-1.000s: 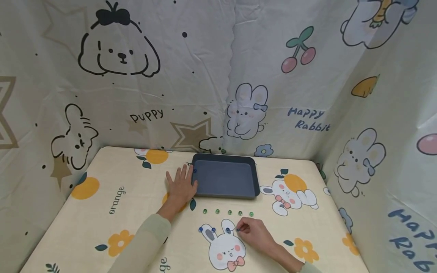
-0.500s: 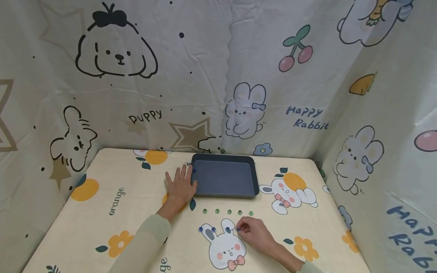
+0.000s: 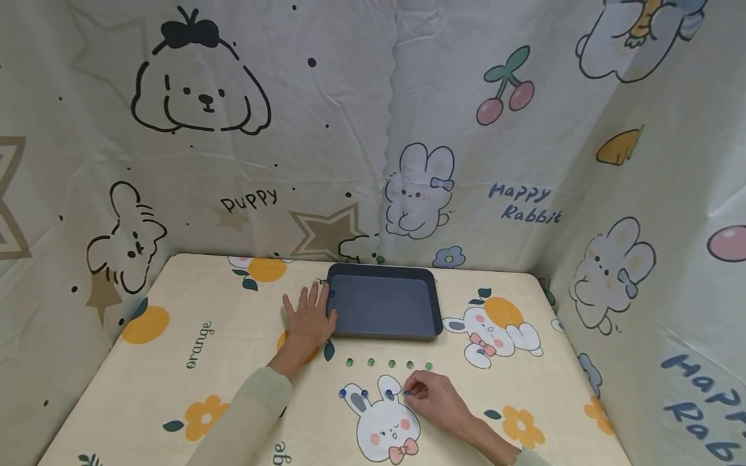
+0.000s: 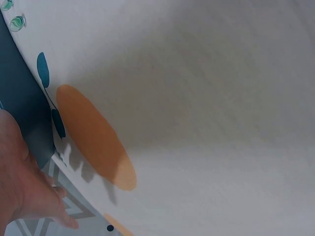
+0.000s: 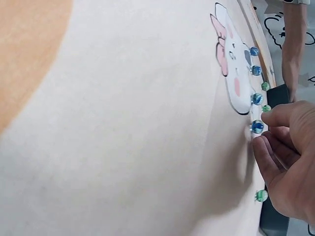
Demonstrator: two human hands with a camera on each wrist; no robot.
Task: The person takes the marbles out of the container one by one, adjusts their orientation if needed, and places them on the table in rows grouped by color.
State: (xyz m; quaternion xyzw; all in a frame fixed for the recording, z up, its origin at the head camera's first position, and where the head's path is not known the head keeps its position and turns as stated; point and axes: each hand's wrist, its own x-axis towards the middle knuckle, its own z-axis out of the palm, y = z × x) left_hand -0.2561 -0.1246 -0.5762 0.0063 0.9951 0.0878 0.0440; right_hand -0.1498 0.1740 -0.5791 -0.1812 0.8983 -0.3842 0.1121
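Beside the dark grey tray [image 3: 384,304], my left hand [image 3: 309,317] lies with straight, spread fingers, the thumb side at the tray's left rim. A blue marble [image 3: 332,294] sits inside the tray near that rim. My right hand [image 3: 434,396] pinches another blue marble [image 5: 257,126] between thumb and fingertips, down at the cloth. It is the right end of a row with three more blue marbles, among them one at the far left [image 3: 342,393] and one [image 3: 388,393] nearest the hand. Behind them runs a row of several green marbles [image 3: 392,364].
A cream cloth [image 3: 233,356] printed with rabbits, oranges and flowers covers the table. Behind it and along both sides hang pale printed curtains [image 3: 326,155]. The tray stands at the back middle, beyond the green row.
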